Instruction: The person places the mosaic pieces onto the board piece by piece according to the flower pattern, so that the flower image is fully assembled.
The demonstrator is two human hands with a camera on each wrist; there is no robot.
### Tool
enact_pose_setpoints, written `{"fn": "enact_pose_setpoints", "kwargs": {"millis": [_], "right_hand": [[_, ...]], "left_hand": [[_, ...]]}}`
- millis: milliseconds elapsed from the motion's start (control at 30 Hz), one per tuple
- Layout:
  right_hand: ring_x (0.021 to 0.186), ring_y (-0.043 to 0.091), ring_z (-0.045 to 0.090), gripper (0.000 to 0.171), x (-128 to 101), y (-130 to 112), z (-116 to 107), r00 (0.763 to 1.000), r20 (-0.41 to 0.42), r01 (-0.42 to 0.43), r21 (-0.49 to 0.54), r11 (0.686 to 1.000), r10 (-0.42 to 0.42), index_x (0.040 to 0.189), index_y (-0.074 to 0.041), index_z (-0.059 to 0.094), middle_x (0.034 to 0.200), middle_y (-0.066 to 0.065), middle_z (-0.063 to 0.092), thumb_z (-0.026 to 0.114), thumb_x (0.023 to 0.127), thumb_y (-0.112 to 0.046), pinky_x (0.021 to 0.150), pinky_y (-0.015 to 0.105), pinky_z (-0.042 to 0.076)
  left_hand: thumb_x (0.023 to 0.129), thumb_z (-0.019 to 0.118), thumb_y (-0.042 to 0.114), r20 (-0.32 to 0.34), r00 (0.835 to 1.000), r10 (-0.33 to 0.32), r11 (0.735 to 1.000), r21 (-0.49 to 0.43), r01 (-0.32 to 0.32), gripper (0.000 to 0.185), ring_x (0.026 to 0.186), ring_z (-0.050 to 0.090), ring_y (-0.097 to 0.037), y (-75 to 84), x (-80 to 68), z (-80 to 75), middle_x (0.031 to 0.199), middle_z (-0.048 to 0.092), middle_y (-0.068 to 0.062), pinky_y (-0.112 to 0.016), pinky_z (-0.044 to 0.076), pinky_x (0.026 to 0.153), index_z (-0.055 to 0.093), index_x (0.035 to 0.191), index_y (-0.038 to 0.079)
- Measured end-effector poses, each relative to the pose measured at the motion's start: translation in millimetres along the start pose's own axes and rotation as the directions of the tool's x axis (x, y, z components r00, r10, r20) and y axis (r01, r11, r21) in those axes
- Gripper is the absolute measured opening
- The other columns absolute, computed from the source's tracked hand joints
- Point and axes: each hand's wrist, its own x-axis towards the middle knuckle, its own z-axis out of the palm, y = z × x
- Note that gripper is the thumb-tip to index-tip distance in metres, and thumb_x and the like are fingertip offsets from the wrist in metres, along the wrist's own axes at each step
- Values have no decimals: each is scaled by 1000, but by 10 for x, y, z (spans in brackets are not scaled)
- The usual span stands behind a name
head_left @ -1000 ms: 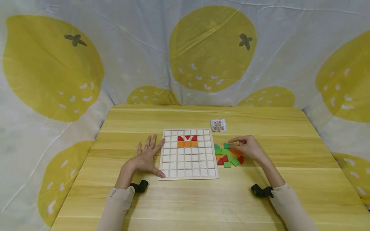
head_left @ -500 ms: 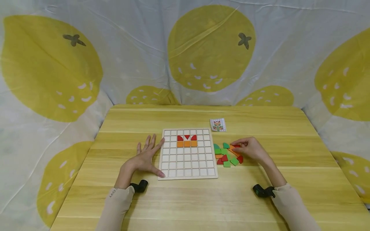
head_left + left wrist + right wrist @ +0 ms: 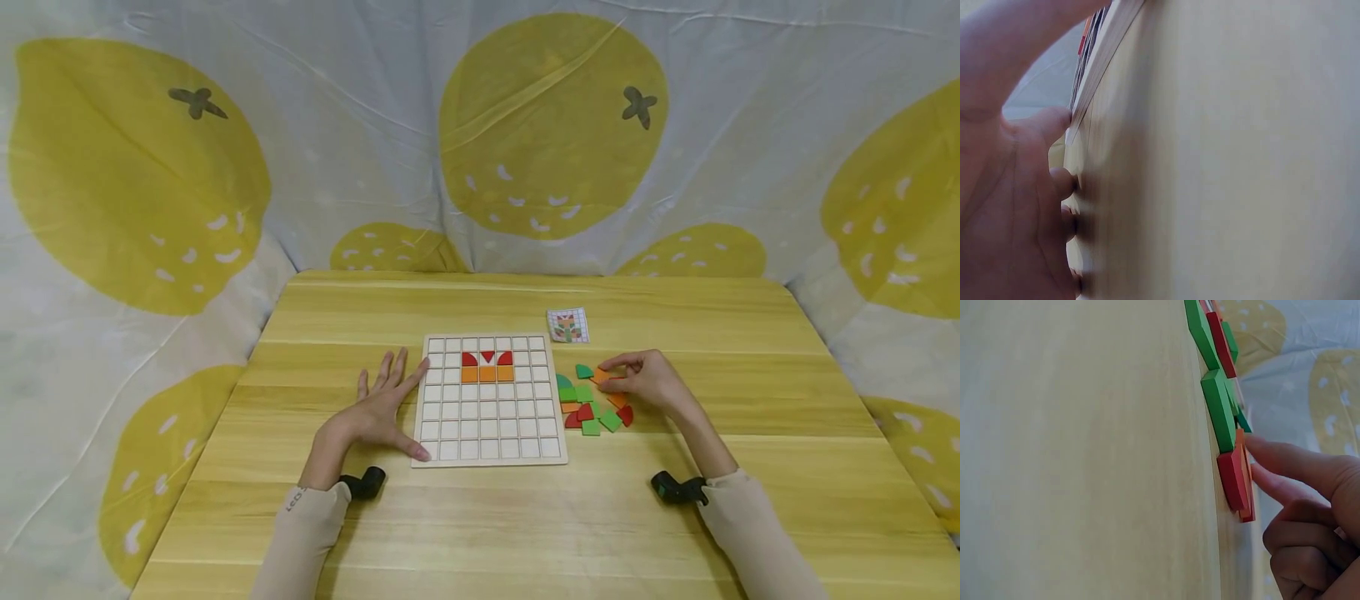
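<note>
Hands [image 3: 377,414] [image 3: 647,383] touch grid board [image 3: 489,429], orange tile [image 3: 600,376]; overlapping tiles [image 3: 584,393], picture card [image 3: 568,325] near.

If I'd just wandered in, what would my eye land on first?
Probably the big yellow fruits printed on the pale cloth behind the table. Next, the red and orange pieces in the upper part of the grid board, its left edge touched by the left hand. To its right, the right hand is at a colourful pile.
</note>
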Motion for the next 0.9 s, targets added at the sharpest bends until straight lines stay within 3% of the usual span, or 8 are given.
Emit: {"fn": "enact_pose_setpoints", "kwargs": {"millis": [400,667,900], "right_hand": [[56,12,32,31,-5,32,-68,998,-57,-14,-71,997,10,113,-4,78,61,-4,37,83,89,-22,52,26,27],[52,10,24,38,52,36,-61,999,18,41,9,999,-42,126,-4,73,59,-5,29,80,92,-17,50,26,23],[51,10,24,33,78,32,-44,999,21,31,15,999,-31,122,-3,75,59,-5,30,80,92,-16,50,25,24]], "left_hand": [[62,96,55,0,1000,5,1000,9,-5,146,156,-25,-48,5,6,-2,169,-23,-26,-77,-19,116,3,168,16],[61,96,56,1,1000,-2,1000,14,2,147,156,-26,-47,12,3,-11,169,-24,-25,-77,-19,116,3,168,16],[61,97,54,-2,1000,-5,1000,9,5,147,156,-25,-48,7,4,-15,169,-24,-25,-77,-19,116,3,168,16]]}}
